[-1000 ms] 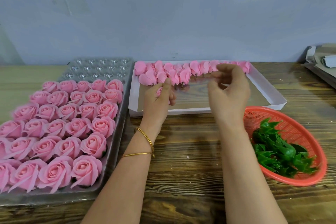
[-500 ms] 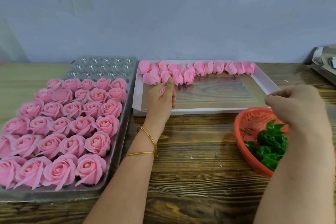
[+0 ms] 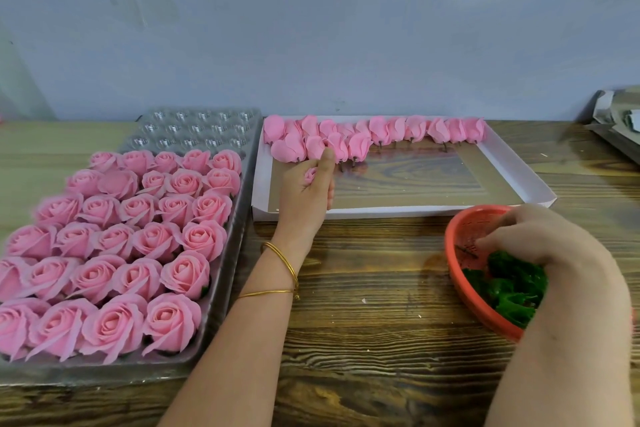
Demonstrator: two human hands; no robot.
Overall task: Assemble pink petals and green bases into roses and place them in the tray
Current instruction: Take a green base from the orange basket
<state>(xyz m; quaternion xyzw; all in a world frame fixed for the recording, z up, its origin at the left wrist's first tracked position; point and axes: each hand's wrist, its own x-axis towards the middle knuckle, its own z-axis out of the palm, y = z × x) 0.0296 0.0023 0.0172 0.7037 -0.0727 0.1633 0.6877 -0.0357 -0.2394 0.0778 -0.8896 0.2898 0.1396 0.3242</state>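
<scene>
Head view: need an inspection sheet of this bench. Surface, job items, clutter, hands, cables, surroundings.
Surface: wooden table, a few white specks on it.
Job's things: clear tray mostly filled with finished roses, far cavities empty; white box with pink petals along its far edge; orange basket holding green bases.
Clutter: grey paper stack at the far right edge.
Hands: left hand holds a pink bud over the white box; right hand is in the orange basket, grasp hidden.
Cables: nothing seen.
Surroundings: plain grey wall.
</scene>
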